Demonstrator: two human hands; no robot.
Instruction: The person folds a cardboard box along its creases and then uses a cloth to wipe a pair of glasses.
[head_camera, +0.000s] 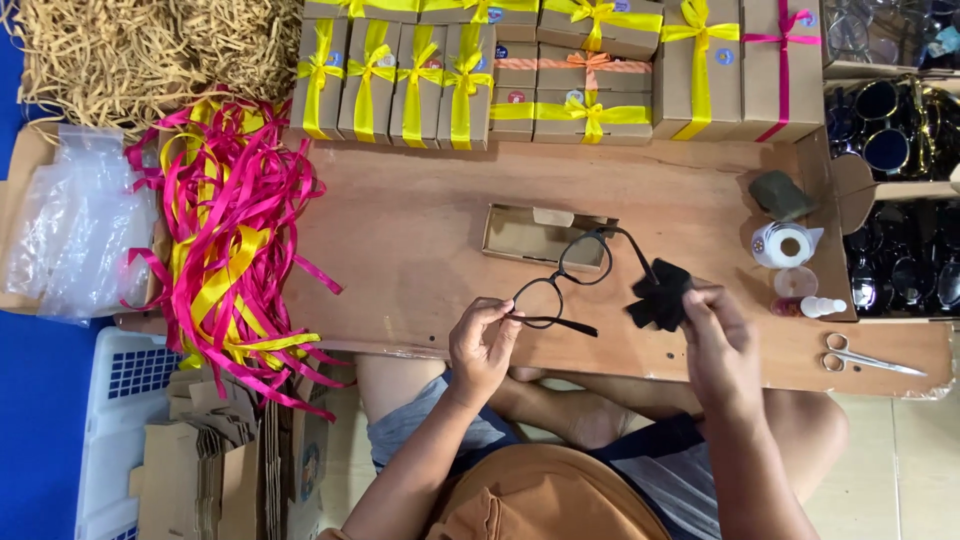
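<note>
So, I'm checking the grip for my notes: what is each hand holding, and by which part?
Left hand pinches the black glasses at one lens rim. Right hand holds a black cloth by its edge.

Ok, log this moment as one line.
left hand: holds glasses | right hand: holds black cloth | open box behind | scissors right
</note>
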